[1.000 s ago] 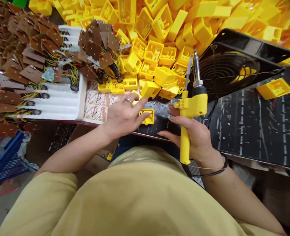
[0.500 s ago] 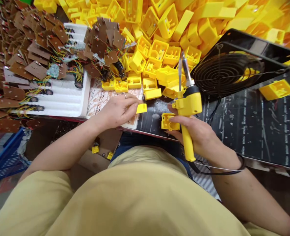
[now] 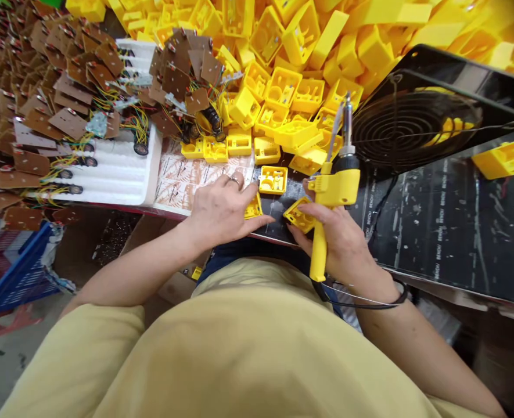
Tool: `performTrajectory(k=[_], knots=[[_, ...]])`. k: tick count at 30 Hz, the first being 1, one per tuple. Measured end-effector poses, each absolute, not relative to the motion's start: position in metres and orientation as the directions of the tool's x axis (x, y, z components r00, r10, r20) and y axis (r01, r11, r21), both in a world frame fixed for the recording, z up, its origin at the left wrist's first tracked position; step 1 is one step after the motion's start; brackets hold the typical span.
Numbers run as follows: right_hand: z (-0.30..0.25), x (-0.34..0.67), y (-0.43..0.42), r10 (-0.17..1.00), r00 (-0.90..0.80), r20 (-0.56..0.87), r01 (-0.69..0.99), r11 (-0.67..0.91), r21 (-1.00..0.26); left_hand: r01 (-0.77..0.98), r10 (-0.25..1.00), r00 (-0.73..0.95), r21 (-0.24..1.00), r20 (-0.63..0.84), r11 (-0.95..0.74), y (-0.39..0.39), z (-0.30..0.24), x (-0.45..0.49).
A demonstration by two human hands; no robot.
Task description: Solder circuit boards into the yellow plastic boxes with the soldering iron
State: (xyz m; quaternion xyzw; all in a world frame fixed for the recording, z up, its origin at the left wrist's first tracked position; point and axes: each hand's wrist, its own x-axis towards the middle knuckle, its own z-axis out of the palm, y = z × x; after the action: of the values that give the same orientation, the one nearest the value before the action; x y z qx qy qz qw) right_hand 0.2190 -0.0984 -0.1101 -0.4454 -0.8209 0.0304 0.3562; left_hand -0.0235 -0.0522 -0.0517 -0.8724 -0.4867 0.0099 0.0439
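Note:
My right hand (image 3: 341, 238) holds a yellow soldering gun (image 3: 337, 188), its metal tip pointing away from me and a thin wire trailing from the handle. The thumb and fingers of the same hand also grip a small open yellow plastic case (image 3: 300, 216), tilted at the bench edge. To the left, my left hand (image 3: 222, 209) has its fingers on another yellow case (image 3: 254, 207), partly hidden under them, with the thumb along its near side. Just beyond lies an open yellow case (image 3: 273, 180) with small metal parts inside.
A large heap of yellow cases (image 3: 300, 35) fills the back. Brown circuit boards (image 3: 78, 87) with wires and round black parts pile on a white foam tray (image 3: 121, 174) at left. A black fan (image 3: 413, 122) stands at right on the dark bench top (image 3: 448, 232).
The case near my left hand has turned from its side to open face up, and my left hand now touches a case nearer the edge. The case in my right hand has tilted.

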Motion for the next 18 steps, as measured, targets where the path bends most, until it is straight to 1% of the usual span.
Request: performTrajectory(k=[3,5,7,9,10,12,14,18], knots=[[-0.112,0.228,-0.098,0.759,-0.339,0.556,0.692,0.602,-0.398,0.81,0.816,0.577,-0.095,-0.045,-0.578,-0.051,-0.052,-0.032],[-0.113,0.233,-0.098,0.768,-0.325,0.552,0.691,0.591,-0.416,0.755,0.757,0.649,-0.054,-0.075,-0.653,-0.041,-0.051,-0.041],[-0.114,0.237,-0.1,0.777,-0.316,0.544,0.687,0.584,-0.434,0.695,0.691,0.719,0.074,-0.074,-0.716,-0.031,-0.051,-0.05],[-0.115,0.24,-0.102,0.782,-0.307,0.543,0.678,0.58,-0.452,0.647,0.654,0.755,0.226,-0.053,-0.728,-0.023,-0.052,-0.059],[-0.116,0.241,-0.103,0.783,-0.297,0.547,0.675,0.577,-0.459,0.63,0.648,0.761,0.281,-0.039,-0.724,-0.021,-0.053,-0.063],[-0.119,0.243,-0.105,0.787,-0.281,0.549,0.674,0.57,-0.471,0.62,0.659,0.753,0.345,-0.005,-0.705,-0.021,-0.056,-0.071],[-0.122,0.246,-0.107,0.794,-0.262,0.548,0.684,0.554,-0.475,0.642,0.701,0.713,0.38,0.021,-0.666,-0.025,-0.062,-0.078],[-0.121,0.248,-0.108,0.789,-0.246,0.563,0.691,0.55,-0.469,0.746,0.824,0.563,0.387,0.068,-0.542,-0.039,-0.079,-0.088]])
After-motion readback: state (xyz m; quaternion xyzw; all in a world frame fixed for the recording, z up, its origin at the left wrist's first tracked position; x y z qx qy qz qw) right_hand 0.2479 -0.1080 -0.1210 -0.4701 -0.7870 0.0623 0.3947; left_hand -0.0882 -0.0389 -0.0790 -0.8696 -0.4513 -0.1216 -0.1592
